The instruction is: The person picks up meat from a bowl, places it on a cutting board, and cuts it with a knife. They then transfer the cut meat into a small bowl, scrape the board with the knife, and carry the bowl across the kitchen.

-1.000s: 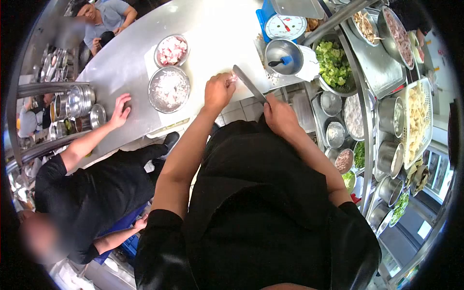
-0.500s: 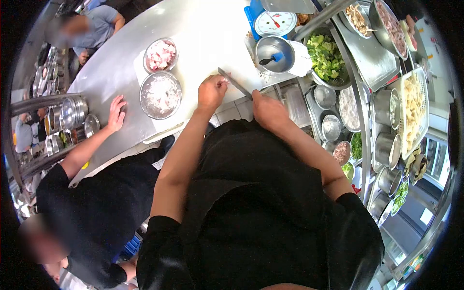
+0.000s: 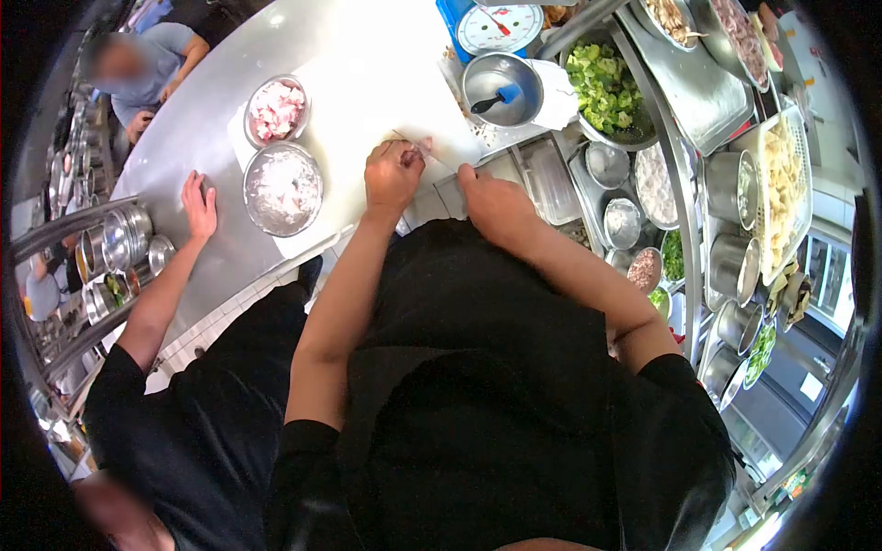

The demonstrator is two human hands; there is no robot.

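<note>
My left hand [image 3: 393,179] is closed, its curled fingers pressing on a small piece of raw meat [image 3: 412,159] at the front of the white cutting board [image 3: 354,151]. My right hand [image 3: 496,204] grips the handle of a knife [image 3: 443,164], whose thin blade points left and away, edge-on beside my left fingertips. A small pinkish scrap [image 3: 426,144] lies beyond the blade. To the left are a metal bowl of pink-white raw chunks [image 3: 277,110] and a larger metal bowl of white, floury pieces [image 3: 283,188].
A metal pot [image 3: 528,110] with a blue-headed brush [image 3: 496,99] stands right of the board, below a blue scale [image 3: 501,29]. Broccoli [image 3: 602,87] fills a bowl on the right, beside shelved ingredients. At left, a co-worker's hand [image 3: 199,207] rests on the steel table [image 3: 161,184]; another person stands beyond.
The knife blade has turned from showing its flat side to edge-on, close to my left fingers. My view has shifted slightly. The co-worker at left has moved a little.
</note>
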